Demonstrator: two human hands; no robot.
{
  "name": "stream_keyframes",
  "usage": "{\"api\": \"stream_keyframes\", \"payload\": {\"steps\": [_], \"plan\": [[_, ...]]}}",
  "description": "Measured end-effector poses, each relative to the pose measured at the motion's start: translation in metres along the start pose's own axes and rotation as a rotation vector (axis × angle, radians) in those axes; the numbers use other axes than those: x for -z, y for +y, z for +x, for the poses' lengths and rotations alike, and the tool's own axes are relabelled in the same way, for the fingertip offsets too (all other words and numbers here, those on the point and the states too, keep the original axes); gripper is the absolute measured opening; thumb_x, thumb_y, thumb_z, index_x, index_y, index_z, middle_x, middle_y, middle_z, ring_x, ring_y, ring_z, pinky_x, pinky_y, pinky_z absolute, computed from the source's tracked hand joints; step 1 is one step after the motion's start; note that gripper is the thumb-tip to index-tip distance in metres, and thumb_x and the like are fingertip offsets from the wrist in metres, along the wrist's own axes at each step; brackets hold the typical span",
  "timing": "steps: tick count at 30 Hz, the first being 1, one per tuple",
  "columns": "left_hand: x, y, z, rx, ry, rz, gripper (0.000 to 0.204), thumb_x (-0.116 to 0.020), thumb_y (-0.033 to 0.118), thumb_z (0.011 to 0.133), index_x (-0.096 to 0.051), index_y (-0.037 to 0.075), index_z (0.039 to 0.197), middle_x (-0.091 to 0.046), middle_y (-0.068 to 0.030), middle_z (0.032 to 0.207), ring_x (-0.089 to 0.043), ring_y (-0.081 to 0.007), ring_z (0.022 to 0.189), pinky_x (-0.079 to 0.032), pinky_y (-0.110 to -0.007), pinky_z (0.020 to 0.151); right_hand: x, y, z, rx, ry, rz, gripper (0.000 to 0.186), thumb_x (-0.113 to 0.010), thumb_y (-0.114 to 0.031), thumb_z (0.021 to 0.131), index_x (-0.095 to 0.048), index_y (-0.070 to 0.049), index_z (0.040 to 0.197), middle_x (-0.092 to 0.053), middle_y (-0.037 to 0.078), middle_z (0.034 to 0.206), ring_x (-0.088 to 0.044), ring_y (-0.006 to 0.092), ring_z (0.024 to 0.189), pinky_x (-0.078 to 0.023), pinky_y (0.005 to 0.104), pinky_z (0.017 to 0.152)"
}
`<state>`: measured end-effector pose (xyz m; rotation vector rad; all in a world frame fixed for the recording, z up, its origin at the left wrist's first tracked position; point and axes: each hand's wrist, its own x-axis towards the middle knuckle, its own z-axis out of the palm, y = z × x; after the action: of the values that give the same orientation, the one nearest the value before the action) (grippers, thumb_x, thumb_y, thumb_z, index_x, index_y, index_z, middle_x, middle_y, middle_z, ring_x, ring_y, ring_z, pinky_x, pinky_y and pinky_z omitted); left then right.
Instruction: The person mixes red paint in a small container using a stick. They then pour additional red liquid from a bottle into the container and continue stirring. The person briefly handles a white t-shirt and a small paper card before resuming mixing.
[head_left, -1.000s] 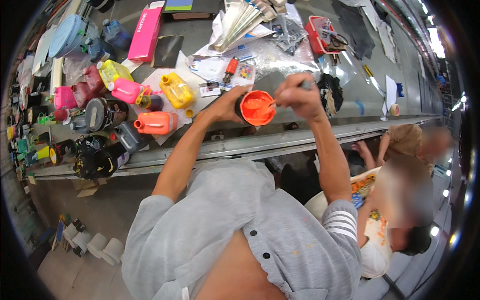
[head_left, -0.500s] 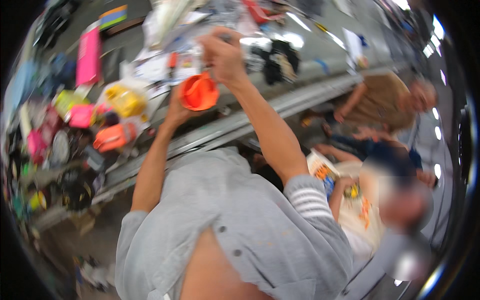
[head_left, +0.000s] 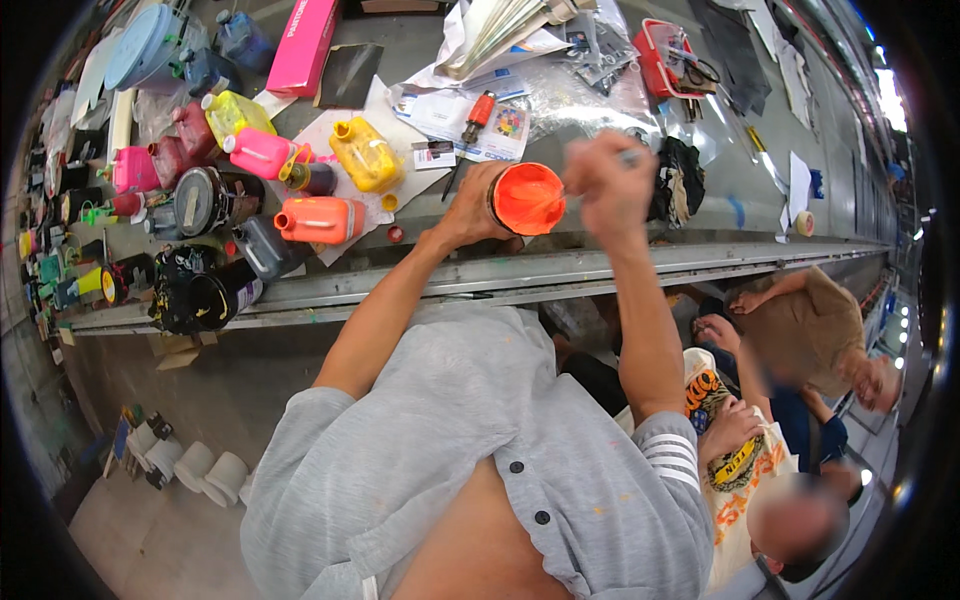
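Over the tabletop's near edge is a dark-sided cup [head_left: 528,198], its round mouth showing smooth, glossy orange paint. The left hand [head_left: 474,210] is wrapped about its side; the right hand [head_left: 610,188], blurred, is curled tight beside it around a grey-ended handle [head_left: 629,158] I can't make out fully. Bright jugs [head_left: 367,155] crowd the grey tabletop [head_left: 768,212]. White buckets [head_left: 194,465] stand on the floor [head_left: 150,530]; people [head_left: 815,320] are near, right.

L grip [head_left: 470,210] curled, L forearm [head_left: 385,305] angled fwd-R; R grip [head_left: 610,185] fisted, blurry, R forearm [head_left: 645,320] extended fwd.
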<state>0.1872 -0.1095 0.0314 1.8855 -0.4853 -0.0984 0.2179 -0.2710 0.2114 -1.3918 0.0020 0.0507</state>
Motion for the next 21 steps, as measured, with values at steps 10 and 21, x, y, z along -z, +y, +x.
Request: {"api": "stream_keyframes", "payload": {"steps": [10,21], "plan": [[0.021,0.000,0.011,-0.069,-0.158,-0.196,0.100,-0.091,0.018,0.049,-0.043,0.005,0.136,-0.046,-0.0179,0.136,-0.046,-0.0329,0.124,-0.036,-0.039,0.106,0.027,-0.012,0.020,-0.132,-0.281,0.189,0.019,-0.063,-0.002,0.079,-0.053,-0.004,0.063,-0.052,0.003,0.058,-0.050,0.0119,0.052,-0.037,0.0260,0.044],[-0.005,0.003,-0.005,0.128,-0.048,-0.278,0.101,-0.090,0.011,0.045,-0.044,0.004,0.134,-0.052,-0.0147,0.129,-0.052,-0.0292,0.119,-0.042,-0.036,0.103,0.004,0.011,0.019,-0.131,-0.991,-0.215,0.022,-0.070,-0.009,0.074,-0.053,-0.003,0.061,-0.052,0.005,0.057,-0.050,0.0129,0.053,-0.038,0.0293,0.048]]}}
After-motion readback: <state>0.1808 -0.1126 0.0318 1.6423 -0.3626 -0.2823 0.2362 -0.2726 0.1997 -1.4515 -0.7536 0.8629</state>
